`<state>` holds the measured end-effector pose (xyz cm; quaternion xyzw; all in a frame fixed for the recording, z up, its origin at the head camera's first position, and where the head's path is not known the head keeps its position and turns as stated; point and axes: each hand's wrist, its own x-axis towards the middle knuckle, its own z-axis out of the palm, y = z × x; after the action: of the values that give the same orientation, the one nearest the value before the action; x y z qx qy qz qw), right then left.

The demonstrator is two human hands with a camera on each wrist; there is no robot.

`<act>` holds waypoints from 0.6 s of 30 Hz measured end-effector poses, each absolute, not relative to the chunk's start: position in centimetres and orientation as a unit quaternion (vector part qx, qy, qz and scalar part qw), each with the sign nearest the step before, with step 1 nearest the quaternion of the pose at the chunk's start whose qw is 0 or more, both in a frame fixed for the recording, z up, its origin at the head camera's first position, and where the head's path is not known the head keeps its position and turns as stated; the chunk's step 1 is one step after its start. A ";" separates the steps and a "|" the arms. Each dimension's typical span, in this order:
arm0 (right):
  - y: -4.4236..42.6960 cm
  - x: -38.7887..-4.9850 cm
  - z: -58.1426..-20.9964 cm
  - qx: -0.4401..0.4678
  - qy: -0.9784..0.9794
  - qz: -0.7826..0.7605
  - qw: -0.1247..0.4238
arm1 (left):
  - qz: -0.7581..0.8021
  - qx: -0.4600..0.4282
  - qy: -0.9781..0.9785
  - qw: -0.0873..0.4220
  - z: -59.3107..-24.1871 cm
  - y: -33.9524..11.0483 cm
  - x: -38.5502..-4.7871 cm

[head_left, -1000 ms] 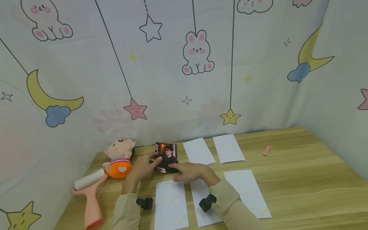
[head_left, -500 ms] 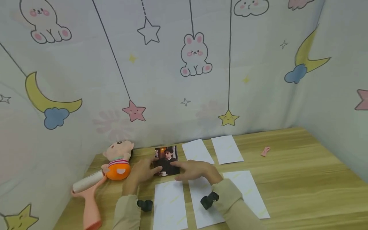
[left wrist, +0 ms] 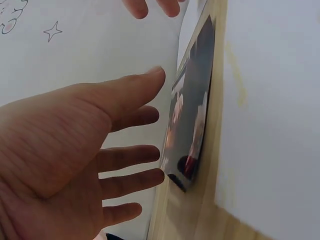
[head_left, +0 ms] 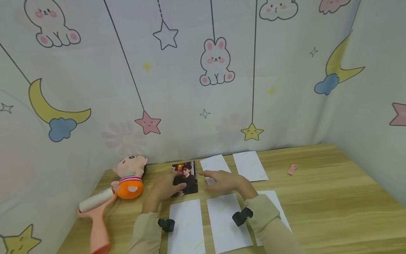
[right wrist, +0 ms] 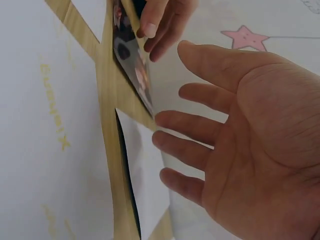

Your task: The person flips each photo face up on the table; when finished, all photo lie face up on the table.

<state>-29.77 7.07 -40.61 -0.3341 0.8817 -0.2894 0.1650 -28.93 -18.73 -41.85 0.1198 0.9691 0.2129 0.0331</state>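
A glossy photo print (head_left: 191, 184) of a dark-haired person in a black top lies face up near the table's back edge. My left hand (head_left: 165, 187) hovers over its left side, fingers extended and spread; in the left wrist view a small gap seems to part the fingertips from the photo (left wrist: 192, 110). To the right of the photo, my right hand (head_left: 227, 181) is held above the white sheets with its fingers straight. Nothing lies in the palm of the right hand (right wrist: 270, 120) in the right wrist view.
Several white sheets with faint yellow print lie around, including one at the back (head_left: 250, 165) and one in front (head_left: 186, 225). At left are a plush toy (head_left: 130, 180) and a pink-handled roller (head_left: 99, 225). A small pink clip (head_left: 292, 169) lies at right.
Both hands were touching the photo's sides. The right hand has come off it and moved right; the left has lifted slightly. The photo now lies on the table, nearly where it was.
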 end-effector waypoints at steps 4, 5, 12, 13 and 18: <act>8.4 -29.8 -40.8 -0.318 0.885 -0.296 0.164 | 0.235 0.154 0.959 0.038 -41.7 -17.4 -29.4; 8.7 -29.8 -40.9 -0.316 0.885 -0.298 0.165 | 0.244 0.161 0.955 0.042 -41.7 -17.0 -29.5; 10.6 -29.8 -41.5 -0.299 0.882 -0.328 0.160 | 0.271 0.203 0.939 0.052 -41.4 -14.8 -30.0; 10.9 -29.8 -41.6 -0.296 0.883 -0.328 0.158 | 0.271 0.207 0.939 0.051 -41.4 -14.6 -30.0; 12.1 -29.8 -41.3 -0.264 0.895 -0.326 0.150 | 0.263 0.210 0.940 0.048 -41.3 -13.4 -30.0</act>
<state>-29.81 12.14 -41.27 -0.2635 0.8954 -0.3260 0.1500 -29.98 -13.39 -41.29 0.2104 0.9404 0.2630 0.0476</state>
